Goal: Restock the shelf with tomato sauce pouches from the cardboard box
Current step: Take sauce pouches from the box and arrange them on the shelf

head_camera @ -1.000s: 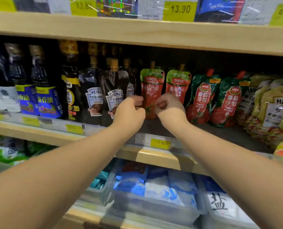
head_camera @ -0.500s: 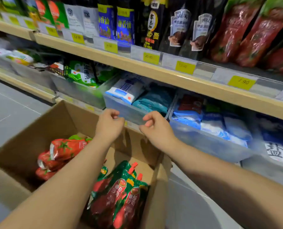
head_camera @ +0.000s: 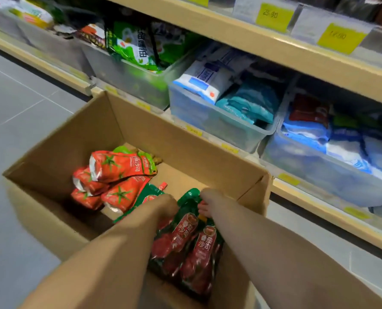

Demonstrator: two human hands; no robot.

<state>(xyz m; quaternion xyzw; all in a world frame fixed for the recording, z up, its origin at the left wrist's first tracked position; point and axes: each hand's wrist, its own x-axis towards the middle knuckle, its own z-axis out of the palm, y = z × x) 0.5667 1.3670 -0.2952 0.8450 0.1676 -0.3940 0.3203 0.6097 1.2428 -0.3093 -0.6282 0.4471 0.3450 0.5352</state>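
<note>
An open cardboard box stands on the floor below me. Inside it, on the left, lies a pile of red tomato sauce pouches printed with tomatoes. On the right lies a stack of green-and-red tomato sauce pouches. Both my arms reach down into the box. My left hand rests on the green-and-red stack, its fingers hidden behind the wrist. My right hand is beside it, fingers curled on the green top of one pouch.
The wooden shelf with yellow price tags runs above the box. Under it, clear plastic bins hold green, white and blue packets. Grey tiled floor lies to the left of the box.
My view has dropped from the shelf of standing pouches to the box. Both hands have gone from the shelf, past the box's rim, down onto the green-and-red pouches.
</note>
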